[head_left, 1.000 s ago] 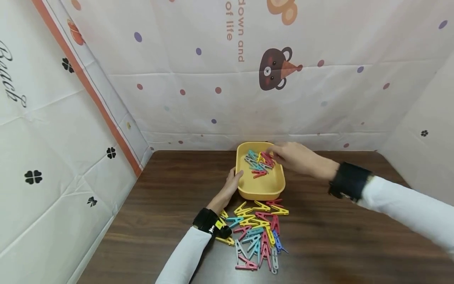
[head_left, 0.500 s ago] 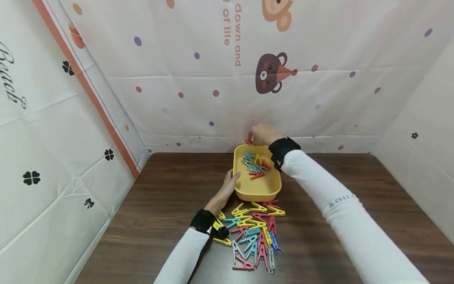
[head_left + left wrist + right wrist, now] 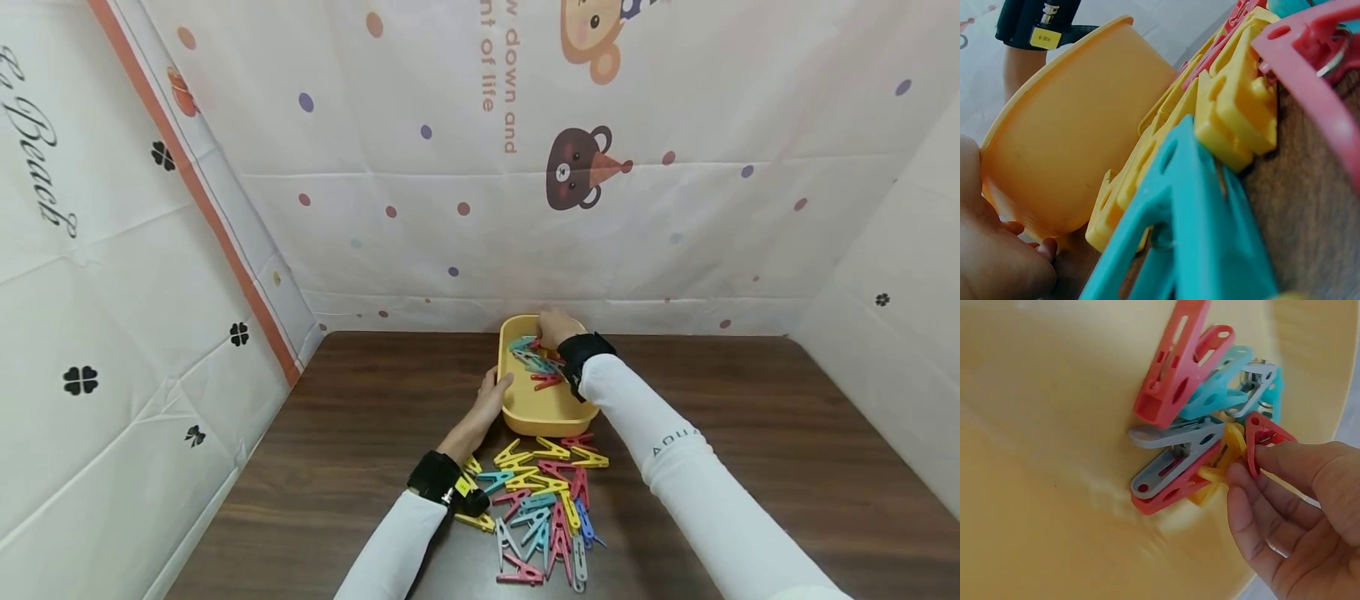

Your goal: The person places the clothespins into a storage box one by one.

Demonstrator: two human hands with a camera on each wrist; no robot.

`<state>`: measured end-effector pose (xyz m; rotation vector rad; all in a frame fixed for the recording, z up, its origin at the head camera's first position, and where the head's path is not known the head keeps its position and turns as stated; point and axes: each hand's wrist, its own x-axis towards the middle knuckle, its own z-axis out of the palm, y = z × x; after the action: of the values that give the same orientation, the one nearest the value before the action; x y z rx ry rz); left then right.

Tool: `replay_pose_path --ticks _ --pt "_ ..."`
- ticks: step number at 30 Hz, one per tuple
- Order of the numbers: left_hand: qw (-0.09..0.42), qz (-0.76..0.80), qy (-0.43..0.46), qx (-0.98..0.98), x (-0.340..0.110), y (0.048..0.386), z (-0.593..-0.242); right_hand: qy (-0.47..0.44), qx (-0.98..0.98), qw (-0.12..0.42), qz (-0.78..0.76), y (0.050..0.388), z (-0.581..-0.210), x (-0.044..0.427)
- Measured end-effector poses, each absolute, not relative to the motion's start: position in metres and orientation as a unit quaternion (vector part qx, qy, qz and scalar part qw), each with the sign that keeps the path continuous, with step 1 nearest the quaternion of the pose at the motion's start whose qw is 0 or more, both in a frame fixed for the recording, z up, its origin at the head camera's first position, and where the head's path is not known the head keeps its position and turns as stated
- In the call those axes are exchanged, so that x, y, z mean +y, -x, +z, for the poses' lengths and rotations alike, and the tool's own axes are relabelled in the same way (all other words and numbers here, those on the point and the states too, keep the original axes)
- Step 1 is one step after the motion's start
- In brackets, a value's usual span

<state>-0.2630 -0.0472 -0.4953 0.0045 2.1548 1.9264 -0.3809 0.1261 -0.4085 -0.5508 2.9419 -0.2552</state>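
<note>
A yellow plastic basin point(image 3: 543, 412) stands near the back of the table with several clothespins point(image 3: 1175, 456) in red, teal, grey and yellow inside. At its left side my left hand point(image 3: 483, 408) grips the basin, thumb at the rim; in the left wrist view its fingers point(image 3: 1016, 231) reach toward the underside. My right hand point(image 3: 557, 327) is over the back right of the basin. Up close in the right wrist view, it pinches a red clothespin point(image 3: 1254, 440) between thumb and fingers, against the pile. In the head view the right hand hides that clothespin.
In front of the basin a loose heap of clothespins point(image 3: 536, 492), yellow, red, teal, blue and grey, lies on the dark wood table point(image 3: 360, 433). Some of them lie by the left wrist. Printed white cloth point(image 3: 420, 225) hangs behind the table and along both sides.
My right hand rose with a red clothespin to the basin's back edge, moving left, then came down into the basin with it. The left hand has stayed at the basin's left side.
</note>
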Motion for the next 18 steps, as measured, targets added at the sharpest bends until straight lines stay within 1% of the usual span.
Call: replay_pose_path --ticks 3,9,14,16,18 --pt "0.123 0.662 -0.002 0.739 -0.047 0.263 -0.495 0.168 0.979 0.072 -0.086 0.382 -0.412 0.126" --pt "0.128 0.660 0.001 0.740 -0.048 0.262 -0.493 0.169 0.981 0.056 -0.078 0.382 -0.411 0.129" --pt "0.120 0.663 0.002 0.739 -0.048 0.262 -0.493 0.202 0.973 0.038 -0.102 0.377 -0.389 0.133" --pt "0.121 0.663 0.001 0.738 -0.048 0.262 -0.494 0.229 0.967 0.020 -0.113 0.372 -0.376 0.139" --pt "0.126 0.663 0.000 0.738 -0.047 0.262 -0.495 0.262 0.959 -0.013 -0.106 0.362 -0.362 0.148"
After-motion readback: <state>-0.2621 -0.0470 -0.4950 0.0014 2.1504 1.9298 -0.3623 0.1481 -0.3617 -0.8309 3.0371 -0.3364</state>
